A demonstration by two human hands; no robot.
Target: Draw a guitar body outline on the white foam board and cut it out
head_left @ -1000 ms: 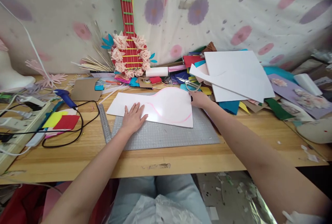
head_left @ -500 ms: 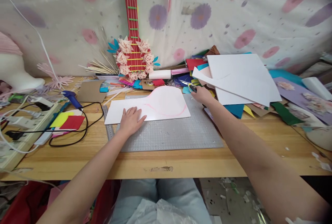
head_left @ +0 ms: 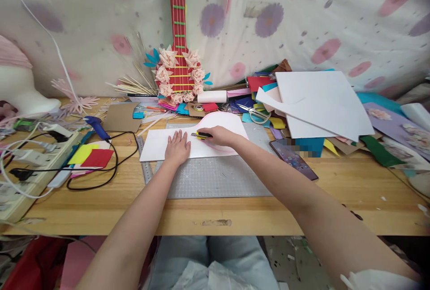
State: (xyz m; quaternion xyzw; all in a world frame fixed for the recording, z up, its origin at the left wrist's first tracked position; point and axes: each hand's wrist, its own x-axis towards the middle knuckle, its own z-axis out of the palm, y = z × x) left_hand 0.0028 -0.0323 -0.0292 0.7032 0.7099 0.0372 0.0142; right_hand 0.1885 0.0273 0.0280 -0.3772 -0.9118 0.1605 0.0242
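A white foam board (head_left: 152,141) with a rounded far edge and a pink drawn outline lies on the grey cutting mat (head_left: 215,178). My left hand (head_left: 177,147) rests flat on the board, fingers stretched out. Over the board's middle, my right hand (head_left: 220,137) is closed round a yellow-and-black utility knife (head_left: 202,135), its blade pointing left toward my left hand. Whether the blade touches the board I cannot tell. A steel ruler (head_left: 146,169) lies at the board's left end, partly under it.
Scissors (head_left: 257,113) and coloured scraps lie behind the mat. A phone (head_left: 294,160) is right of it, near stacked white boards (head_left: 322,102). At left are a glue gun (head_left: 97,128), cables and a power strip (head_left: 36,173). A red paper guitar (head_left: 179,64) stands at the back.
My right hand has come from the clutter at the back right to the board's middle, carrying the knife. My left hand has slid a little to the right on the board.
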